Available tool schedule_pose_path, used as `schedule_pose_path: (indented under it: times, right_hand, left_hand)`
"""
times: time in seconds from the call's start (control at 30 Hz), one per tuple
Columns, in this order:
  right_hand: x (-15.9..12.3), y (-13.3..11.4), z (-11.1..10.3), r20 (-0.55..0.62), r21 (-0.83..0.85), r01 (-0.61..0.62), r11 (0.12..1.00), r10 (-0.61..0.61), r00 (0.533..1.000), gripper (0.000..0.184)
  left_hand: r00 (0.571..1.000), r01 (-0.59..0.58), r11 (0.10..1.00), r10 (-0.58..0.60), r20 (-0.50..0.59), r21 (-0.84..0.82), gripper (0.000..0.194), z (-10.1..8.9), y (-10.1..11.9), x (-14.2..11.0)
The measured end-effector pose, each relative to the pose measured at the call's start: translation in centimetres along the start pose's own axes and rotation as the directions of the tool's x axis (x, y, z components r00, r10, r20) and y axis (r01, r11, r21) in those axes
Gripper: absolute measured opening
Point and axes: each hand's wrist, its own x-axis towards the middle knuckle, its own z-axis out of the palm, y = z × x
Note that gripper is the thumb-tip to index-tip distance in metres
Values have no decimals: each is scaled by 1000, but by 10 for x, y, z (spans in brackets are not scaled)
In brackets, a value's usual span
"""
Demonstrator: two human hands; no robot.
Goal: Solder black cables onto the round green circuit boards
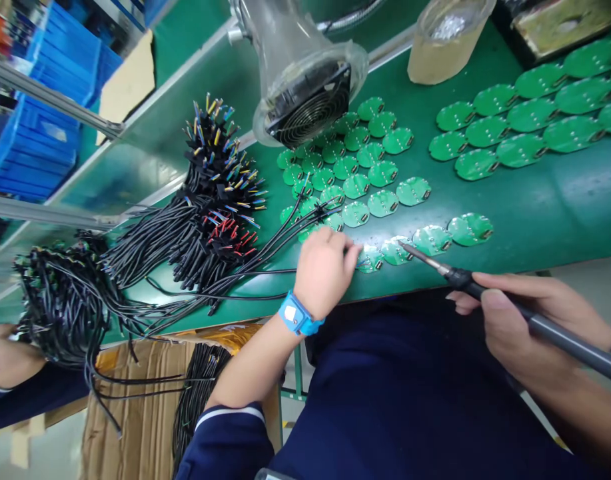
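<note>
My left hand [326, 270], with a blue band on the wrist, is closed in a pinch on a black cable [270, 272]. The cable's thin wire ends lie by a round green circuit board [370, 259] at the near end of the front row. In my right hand [525, 327] a soldering iron [465, 280] is gripped like a pen. Its tip points left, over another board [396, 251] of that row; whether it touches is unclear. More black cables pass under and behind my left hand.
Rows of green circuit boards [383, 173] cover the bench [535, 213], with a second group [525, 113] at right. Behind stand a fan duct [310, 100] and a plastic cup [448, 47]. Bundled cables [205, 207] pile up at left, beside another person's hand [10, 357]. Below is a cardboard box [140, 407].
</note>
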Motion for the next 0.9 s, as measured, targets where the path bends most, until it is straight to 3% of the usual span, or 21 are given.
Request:
schedule_pose_path:
  times: [0.07,0.13,0.27,0.37,0.47,0.6,0.73,0.9]
  right_hand:
    - [0,2,1,7,98,-81,992,81,997,22]
    - [-1,4,2,-25,135,-84,987,88,996,22]
    - [-5,6,0,-36,123,-46,991,51,998,21]
    - [-7,6,-5,-19,94,-8,996,10,1000,20]
    - [-5,2,-13,-70,-32,166,986,-168,983,16]
    - [2,-5,-17,-54,-92,371,924,-377,925,9]
    - [6,-8,-12,-10,-128,431,893,-436,900,7]
    - [7,-9,-6,-48,-143,427,893,-438,898,7]
  left_hand:
    - [991,0,994,15,-135,112,13,0,-16,16]
    - [978,-7,980,48,-204,199,11,2,-34,33]
    - [983,-97,969,129,-130,228,6,1,-55,51]
    - [966,-170,973,196,-168,158,5,-10,-40,42]
    - [960,-182,983,170,-223,-33,6,-14,-9,20]
    - [982,-185,962,174,-74,-201,8,5,26,-4]
    - [982,-187,957,181,-50,-220,9,25,33,-7]
    - [977,-211,954,199,-73,-213,10,26,29,-5]
